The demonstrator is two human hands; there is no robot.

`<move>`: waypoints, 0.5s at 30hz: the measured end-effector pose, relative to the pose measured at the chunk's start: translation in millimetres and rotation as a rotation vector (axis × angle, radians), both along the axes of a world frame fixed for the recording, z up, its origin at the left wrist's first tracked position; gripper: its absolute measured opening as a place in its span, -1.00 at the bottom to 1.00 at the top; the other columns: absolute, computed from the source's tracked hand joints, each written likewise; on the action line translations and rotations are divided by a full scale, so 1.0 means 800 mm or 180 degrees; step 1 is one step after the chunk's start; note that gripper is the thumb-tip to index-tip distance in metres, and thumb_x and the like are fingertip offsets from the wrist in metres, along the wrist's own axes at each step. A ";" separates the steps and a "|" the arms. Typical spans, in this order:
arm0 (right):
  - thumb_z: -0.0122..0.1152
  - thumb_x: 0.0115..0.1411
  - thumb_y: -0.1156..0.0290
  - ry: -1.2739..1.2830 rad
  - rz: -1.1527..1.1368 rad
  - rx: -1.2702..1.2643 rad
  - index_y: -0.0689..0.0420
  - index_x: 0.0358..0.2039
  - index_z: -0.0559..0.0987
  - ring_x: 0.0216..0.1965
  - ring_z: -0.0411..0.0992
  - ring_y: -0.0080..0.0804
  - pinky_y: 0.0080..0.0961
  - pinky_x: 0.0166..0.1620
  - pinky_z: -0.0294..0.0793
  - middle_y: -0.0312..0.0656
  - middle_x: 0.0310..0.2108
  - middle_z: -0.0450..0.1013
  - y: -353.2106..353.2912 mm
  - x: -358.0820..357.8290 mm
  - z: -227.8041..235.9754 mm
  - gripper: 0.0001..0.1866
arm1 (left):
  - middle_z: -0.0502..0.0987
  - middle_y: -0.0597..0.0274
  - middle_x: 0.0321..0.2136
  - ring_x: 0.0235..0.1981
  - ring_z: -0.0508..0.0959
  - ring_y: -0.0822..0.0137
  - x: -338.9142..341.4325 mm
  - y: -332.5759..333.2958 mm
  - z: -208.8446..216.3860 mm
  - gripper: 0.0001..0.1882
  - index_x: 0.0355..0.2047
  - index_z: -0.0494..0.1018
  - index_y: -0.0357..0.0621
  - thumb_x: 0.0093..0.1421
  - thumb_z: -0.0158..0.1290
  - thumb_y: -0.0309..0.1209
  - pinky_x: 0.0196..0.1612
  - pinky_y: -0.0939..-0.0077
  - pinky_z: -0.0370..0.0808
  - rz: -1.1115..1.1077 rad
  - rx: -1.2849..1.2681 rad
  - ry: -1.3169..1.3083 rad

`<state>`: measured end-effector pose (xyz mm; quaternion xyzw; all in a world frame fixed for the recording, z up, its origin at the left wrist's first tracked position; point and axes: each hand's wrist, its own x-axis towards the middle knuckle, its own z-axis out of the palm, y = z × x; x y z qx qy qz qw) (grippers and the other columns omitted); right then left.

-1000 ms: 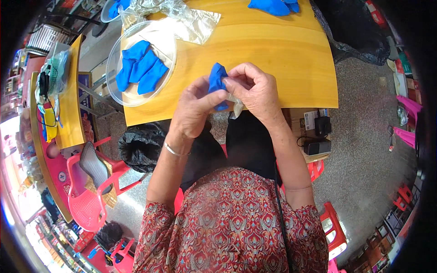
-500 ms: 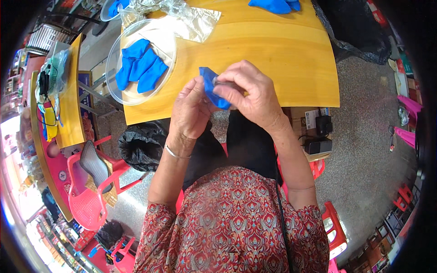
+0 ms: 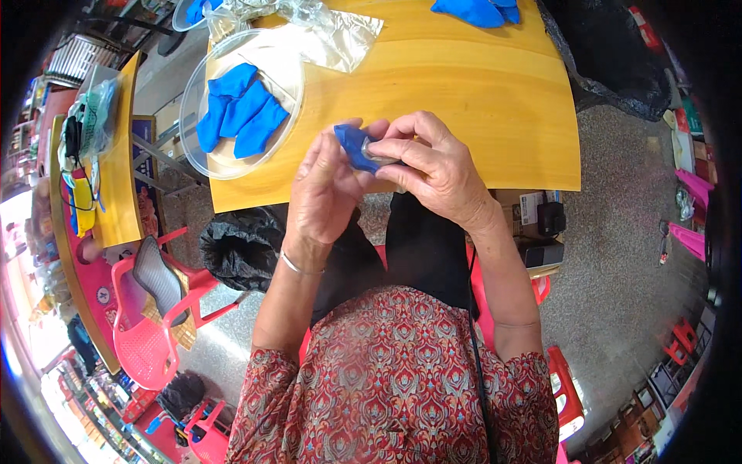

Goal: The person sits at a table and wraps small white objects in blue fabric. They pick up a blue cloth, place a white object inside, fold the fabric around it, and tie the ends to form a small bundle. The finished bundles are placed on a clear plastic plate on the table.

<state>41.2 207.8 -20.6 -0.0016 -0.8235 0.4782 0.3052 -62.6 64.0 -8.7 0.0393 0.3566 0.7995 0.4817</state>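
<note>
Both hands (image 3: 379, 174) lower now, pinching crumpled blue piece (image 3: 353, 147).

— What are the hands doing?

— The left hand (image 3: 328, 193) and the right hand (image 3: 437, 170) meet over the near edge of the yellow worktop (image 3: 479, 100), both pinching a small blue piece (image 3: 354, 145) with something clear against it.

— And around them?

— A clear round tray (image 3: 202, 158) with more blue pieces (image 3: 239, 112) sits to the left, crumpled clear plastic bags (image 3: 325, 35) behind it, another blue pile (image 3: 475, 11) at the far edge.
</note>
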 end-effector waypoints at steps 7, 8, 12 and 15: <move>0.36 -0.04 0.53 -0.0177 -0.0073 0.0515 0.16 -0.29 0.60 -0.27 0.40 -0.21 -0.36 -0.23 0.46 -0.17 -0.34 0.38 0.008 0.004 0.007 -0.76 | 0.54 0.15 -0.09 -0.11 0.51 0.42 -0.018 0.000 0.007 -0.70 -0.03 0.44 -0.23 0.21 0.13 -0.52 0.00 0.50 0.45 -0.0023 -0.0838 0.1826; 0.36 -0.03 0.53 -0.0186 -0.0070 0.0519 0.16 -0.28 0.60 -0.27 0.40 -0.21 -0.36 -0.23 0.46 -0.17 -0.34 0.38 0.010 0.005 0.009 -0.76 | 0.55 0.17 -0.10 -0.13 0.51 0.45 -0.019 0.000 0.009 -0.70 -0.03 0.45 -0.24 0.21 0.13 -0.52 -0.01 0.53 0.45 -0.0042 -0.0882 0.2063; 0.35 -0.02 0.52 -0.0180 -0.0087 0.0584 0.17 -0.27 0.60 -0.28 0.40 -0.22 -0.36 -0.23 0.46 -0.17 -0.34 0.37 0.013 0.005 0.012 -0.76 | 0.54 0.21 -0.10 -0.13 0.50 0.49 -0.036 -0.006 -0.001 -0.77 -0.10 0.51 -0.24 0.22 0.12 -0.52 -0.02 0.59 0.42 -0.0354 -0.1167 0.2337; 0.34 -0.01 0.52 -0.0180 -0.0140 0.0668 0.17 -0.25 0.60 -0.29 0.39 -0.22 -0.36 -0.23 0.45 -0.17 -0.35 0.37 0.013 0.005 0.007 -0.75 | 0.54 0.22 -0.09 -0.11 0.50 0.47 -0.043 -0.008 -0.008 -0.82 -0.16 0.54 -0.23 0.22 0.11 -0.52 -0.02 0.59 0.41 -0.0419 -0.1273 0.2689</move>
